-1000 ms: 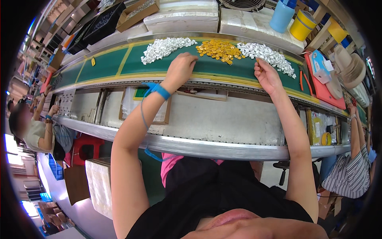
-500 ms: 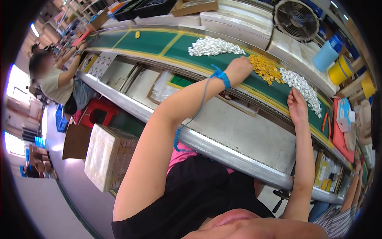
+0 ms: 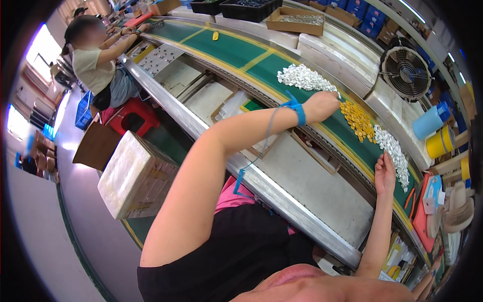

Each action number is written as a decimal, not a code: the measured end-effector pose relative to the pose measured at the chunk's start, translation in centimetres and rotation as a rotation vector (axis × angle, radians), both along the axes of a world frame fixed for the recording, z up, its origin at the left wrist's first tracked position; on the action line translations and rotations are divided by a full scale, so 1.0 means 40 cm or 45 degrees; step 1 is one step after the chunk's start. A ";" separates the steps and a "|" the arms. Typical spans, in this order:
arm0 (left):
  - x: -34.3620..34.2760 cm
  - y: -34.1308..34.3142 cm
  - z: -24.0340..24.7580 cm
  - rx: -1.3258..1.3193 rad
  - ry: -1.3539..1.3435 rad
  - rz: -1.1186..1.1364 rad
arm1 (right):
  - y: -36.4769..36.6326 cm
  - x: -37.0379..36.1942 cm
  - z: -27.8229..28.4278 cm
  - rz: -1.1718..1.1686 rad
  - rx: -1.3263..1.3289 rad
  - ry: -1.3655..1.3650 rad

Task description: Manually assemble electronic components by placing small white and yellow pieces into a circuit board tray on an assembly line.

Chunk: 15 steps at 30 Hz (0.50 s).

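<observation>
On a green conveyor belt [image 3: 221, 50] lie small parts in piles. My left hand [image 3: 323, 106], with a blue wrist strap [image 3: 298, 109] and cord at its wrist, reaches between the left white pile [image 3: 304, 78] and the yellow pile [image 3: 358, 123]. Its fingers curl down, their tips mostly hidden behind the hand. Beside the near edge of the right white pile [image 3: 393, 153] is my right hand [image 3: 385, 175]. The fingers there are bent and drawn together; anything in them is too small to make out.
A metal rail [image 3: 292, 216] runs along the belt's near side. Beyond the belt stand white foam boxes [image 3: 337, 58], a fan [image 3: 406, 70], a blue bottle [image 3: 430, 122] and a yellow container [image 3: 440, 142]. Orange-handled pliers [image 3: 410, 197] lie at right. A co-worker [image 3: 95, 65] sits far left.
The whole view has turned, so the belt and piles appear farther right and lower. Both hands stay beside the same piles, with their fingers still bent.
</observation>
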<state>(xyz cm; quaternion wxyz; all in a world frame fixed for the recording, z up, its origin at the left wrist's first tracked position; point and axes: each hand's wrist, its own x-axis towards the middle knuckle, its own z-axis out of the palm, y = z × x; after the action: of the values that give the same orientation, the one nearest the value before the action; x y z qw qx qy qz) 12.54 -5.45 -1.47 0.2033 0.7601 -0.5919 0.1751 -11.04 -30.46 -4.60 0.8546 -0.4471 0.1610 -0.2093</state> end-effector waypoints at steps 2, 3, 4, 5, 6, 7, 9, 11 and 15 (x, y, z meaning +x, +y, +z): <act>0.008 0.085 0.029 -0.038 0.095 0.052 | -0.016 -0.004 -0.008 0.004 -0.015 0.002; 0.015 0.132 0.035 -0.075 0.194 0.094 | -0.022 -0.004 -0.014 -0.002 -0.029 0.008; 0.033 0.187 0.036 -0.090 0.205 0.153 | -0.017 0.000 -0.012 0.009 -0.042 0.007; 0.060 0.239 0.037 -0.106 0.220 0.202 | -0.017 -0.001 -0.012 0.013 -0.036 0.010; 0.082 0.297 0.043 -0.096 0.259 0.304 | -0.017 0.000 -0.011 0.011 -0.055 0.017; 0.104 0.355 0.051 -0.088 0.298 0.402 | -0.020 -0.001 -0.010 0.006 -0.076 0.024; 0.144 0.476 0.066 -0.124 0.415 0.635 | -0.021 -0.006 -0.006 0.005 -0.097 0.043; 0.196 0.614 0.069 -0.085 0.359 0.927 | -0.011 -0.007 0.003 -0.027 -0.090 0.041; 0.313 0.909 0.043 -0.147 0.175 1.335 | -0.022 -0.013 0.000 0.059 -0.107 0.021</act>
<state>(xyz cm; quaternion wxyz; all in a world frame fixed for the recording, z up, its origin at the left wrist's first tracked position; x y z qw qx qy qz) 25.07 30.89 0.24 0.1682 0.9513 -0.1071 0.2352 -11.57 -31.34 -4.58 0.8383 -0.4879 0.1487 -0.1925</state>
